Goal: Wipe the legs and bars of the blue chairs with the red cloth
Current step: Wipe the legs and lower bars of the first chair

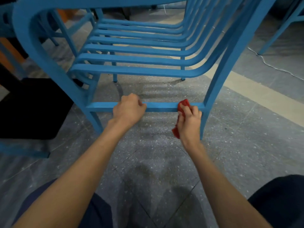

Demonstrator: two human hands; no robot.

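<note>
— What was underfoot?
— A floor (156,162) of grey speckled tiles with thin joints, dull in the light. A pale band (263,96) crossed it at the right of the frame, and a thin white cord (271,66) lay beyond that. A black block (32,109) stood at the left edge.
— And the chair?
— The chair (131,72) filled the upper half: blue, matte and smooth, its seat made of flat slats that curved up at the right end. The legs were squared tubes, slightly bowed. More blue frames (72,28) showed in the upper left.
— Where was the cloth?
— The cloth (184,104) was red and bunched, pressed on the low bar (161,107) at centre frame, just beside the leg (212,89) at the right; a tail hung beside the wrist. The right hand (189,122) had its fingers clenched round it.
— The other hand?
— The left hand (129,111) gripped the same bar left of centre, fingers curled over its top.
</note>
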